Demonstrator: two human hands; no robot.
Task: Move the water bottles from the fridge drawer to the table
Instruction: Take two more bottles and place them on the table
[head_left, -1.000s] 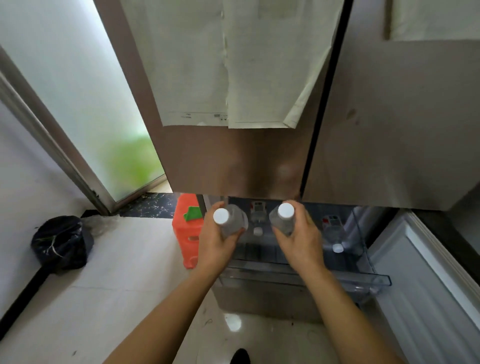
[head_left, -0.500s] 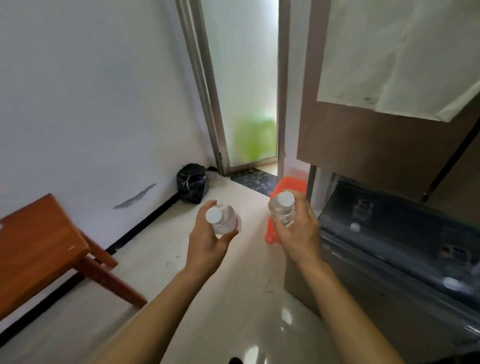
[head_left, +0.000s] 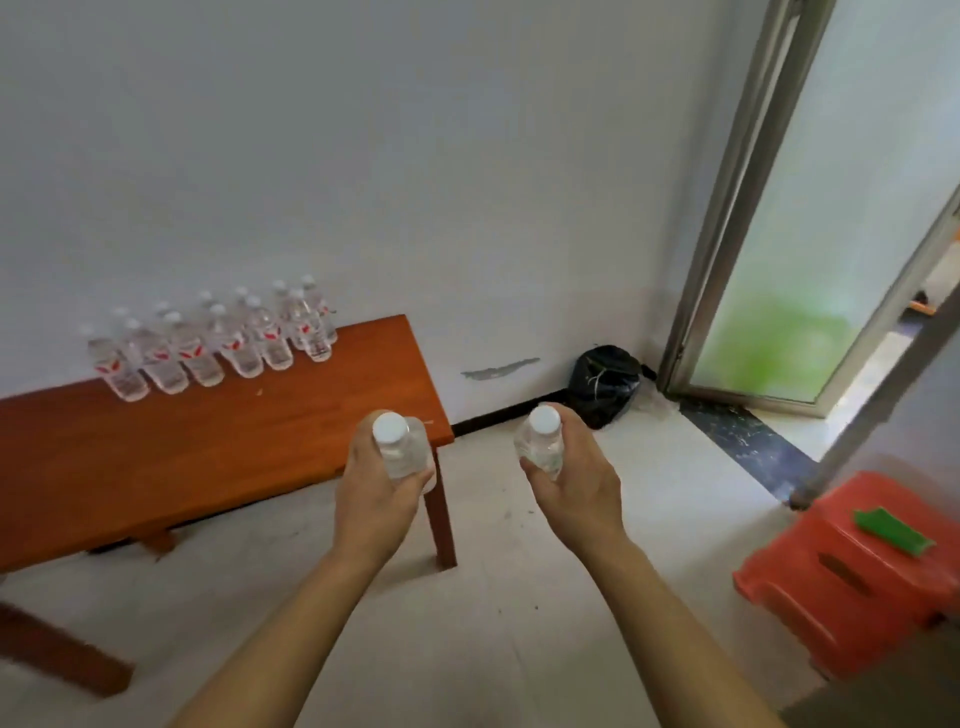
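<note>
Both hands (head_left: 371, 501) (head_left: 579, 496) (one bottle (head_left: 404, 453) (head_left: 540, 441) each) now face the table (head_left: 208, 452); fridge gone.

Standing water bottles (head_left: 244, 353): about 12, blurred, in 2 rows
Held water bottles (head_left: 402, 457): 2
Hands: 2, left hand (head_left: 371, 499) and right hand (head_left: 576, 488)
Wooden table (head_left: 218, 447): 1
Orange stool (head_left: 852, 577): 1
Black bag (head_left: 602, 384): 1

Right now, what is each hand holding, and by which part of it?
The left hand grips the left bottle round its body, below the cap. The right hand grips the right bottle the same way.
</note>
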